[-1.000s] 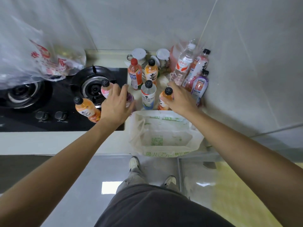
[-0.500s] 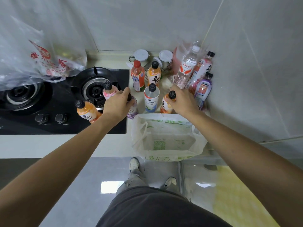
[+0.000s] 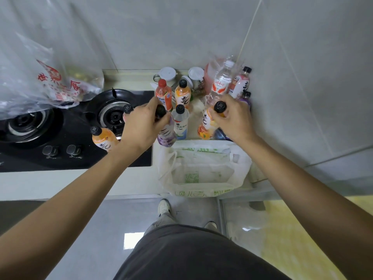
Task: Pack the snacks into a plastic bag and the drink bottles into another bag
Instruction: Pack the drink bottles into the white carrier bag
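Note:
My left hand grips the neck of a purple drink bottle and holds it tilted just beyond the far left corner of the open white plastic bag. My right hand is closed around the top of an orange drink bottle, lifted above the bag's far edge. The bag stands open on the counter with nothing visible inside. More bottles stand behind: a clear one, a red-capped one, an orange one, a water bottle and a pink one. Another orange bottle rests on the stove.
A black gas stove with two burners and knobs fills the left counter. A clear plastic bag with red print sits at the back left. Two white-lidded jars stand against the tiled wall. The counter edge runs just below the white bag.
Both hands have closed on their bottles and lifted them off the counter toward the white bag; the purple bottle now tilts in my left hand.

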{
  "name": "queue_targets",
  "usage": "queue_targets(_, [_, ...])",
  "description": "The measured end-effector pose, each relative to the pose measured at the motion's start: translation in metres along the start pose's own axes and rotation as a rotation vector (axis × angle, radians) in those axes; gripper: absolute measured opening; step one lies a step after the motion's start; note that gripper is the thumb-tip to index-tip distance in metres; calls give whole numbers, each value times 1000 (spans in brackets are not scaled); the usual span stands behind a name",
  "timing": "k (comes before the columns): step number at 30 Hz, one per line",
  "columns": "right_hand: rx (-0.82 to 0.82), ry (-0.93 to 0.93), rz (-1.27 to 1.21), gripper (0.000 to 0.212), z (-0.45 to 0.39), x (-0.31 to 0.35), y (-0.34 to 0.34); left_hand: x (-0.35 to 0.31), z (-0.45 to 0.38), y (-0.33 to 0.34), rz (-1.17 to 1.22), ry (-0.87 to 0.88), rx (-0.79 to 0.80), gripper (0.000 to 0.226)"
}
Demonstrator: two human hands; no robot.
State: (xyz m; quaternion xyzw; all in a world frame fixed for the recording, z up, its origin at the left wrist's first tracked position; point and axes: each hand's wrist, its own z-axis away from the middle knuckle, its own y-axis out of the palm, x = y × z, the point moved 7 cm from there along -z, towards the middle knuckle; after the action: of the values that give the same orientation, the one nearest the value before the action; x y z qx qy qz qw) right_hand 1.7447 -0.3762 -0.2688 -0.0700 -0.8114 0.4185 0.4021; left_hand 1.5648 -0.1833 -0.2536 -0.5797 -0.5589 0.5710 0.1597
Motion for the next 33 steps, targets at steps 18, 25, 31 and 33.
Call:
queue_targets(18, [276,79,26,33,93,-33,50,-20,67,107,59,-168,236,29])
queue_targets(25, [296,0,19,34,69,-3,74,2,55,95,22,-186,182,27])
queue_targets(31, [305,-53,47,32,44,17,94,29,42,80,1,-194,127,28])
queue_targets(33, [319,-56,67,32,41,18,101,35,38,78,-4,-197,117,28])
